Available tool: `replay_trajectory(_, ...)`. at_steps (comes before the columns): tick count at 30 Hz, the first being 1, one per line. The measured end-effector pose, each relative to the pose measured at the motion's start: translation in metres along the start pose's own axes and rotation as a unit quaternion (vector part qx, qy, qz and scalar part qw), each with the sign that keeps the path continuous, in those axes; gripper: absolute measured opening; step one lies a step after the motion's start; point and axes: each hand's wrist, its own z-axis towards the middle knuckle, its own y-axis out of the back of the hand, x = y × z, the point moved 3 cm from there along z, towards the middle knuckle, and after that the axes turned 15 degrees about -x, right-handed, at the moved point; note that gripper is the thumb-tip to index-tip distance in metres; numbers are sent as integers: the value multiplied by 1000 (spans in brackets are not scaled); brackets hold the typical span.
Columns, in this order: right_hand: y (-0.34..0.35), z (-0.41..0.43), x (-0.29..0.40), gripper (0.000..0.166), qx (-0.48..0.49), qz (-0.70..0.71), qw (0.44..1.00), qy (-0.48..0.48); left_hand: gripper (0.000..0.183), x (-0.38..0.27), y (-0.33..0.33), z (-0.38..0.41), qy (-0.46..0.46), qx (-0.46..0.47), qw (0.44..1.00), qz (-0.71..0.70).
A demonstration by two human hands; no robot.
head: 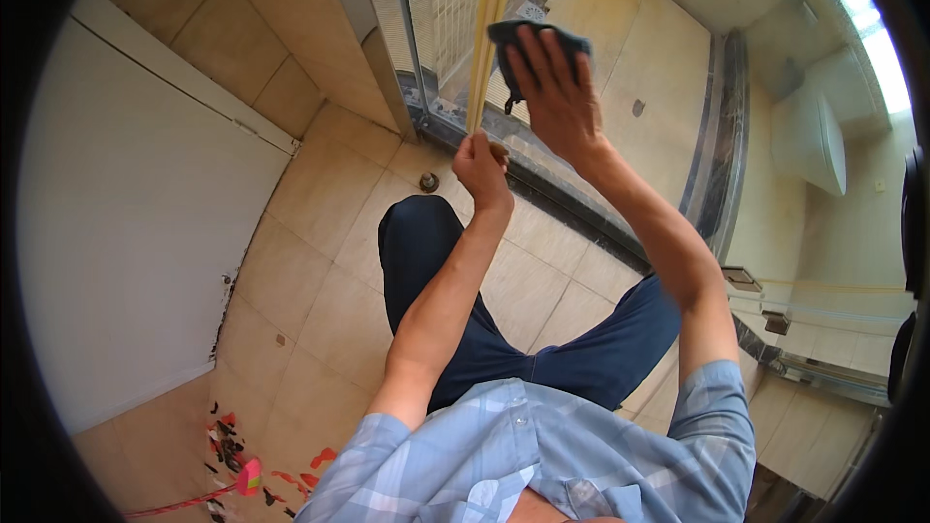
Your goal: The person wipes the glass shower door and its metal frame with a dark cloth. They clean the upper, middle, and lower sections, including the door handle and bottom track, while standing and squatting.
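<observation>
My right hand lies over a dark cloth, its fingers spread and pressing it against a clear glass shower panel. A small dark loop hangs from the cloth's lower corner. Lower and to the left, my left hand is closed at the lower end of a yellowish edge strip on the glass. A small brownish piece shows by its fingers; what it is cannot be told. Both forearms reach forward, over and between my bent knees.
A dark stone sill runs under the glass. A metal doorstop stands on the tiled floor. At left is a white door; a toilet stands at right. A pink brush head and red-and-black scraps appear lower left.
</observation>
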Motion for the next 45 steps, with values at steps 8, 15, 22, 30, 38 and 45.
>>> replay_trajectory(8, -66, -79, 73, 62, 58, -85, 976, 190, 24, -34, 20, 28, 44, -120, 991, -27)
replay_trajectory(15, -130, -157, 136, 67, 74, -141, 941, 299, 19, -44, 35, 32, 51, -122, 991, -24)
replay_trajectory(22, -169, -204, 179, 65, 129, -104, 926, 340, 19, -41, 33, 15, 60, -88, 994, 9)
replay_trajectory(30, -168, -242, 191, 64, 182, -68, 922, 334, 18, -33, 33, 8, 79, -52, 995, 35)
replay_trajectory(38, -210, -259, 226, 67, 194, -145, 882, 405, 20, -24, 33, 9, 81, -21, 994, 70)
replay_trajectory(45, -195, -325, 202, 67, 245, -137, 874, 396, 19, 0, 25, 10, 114, 6, 987, 109)
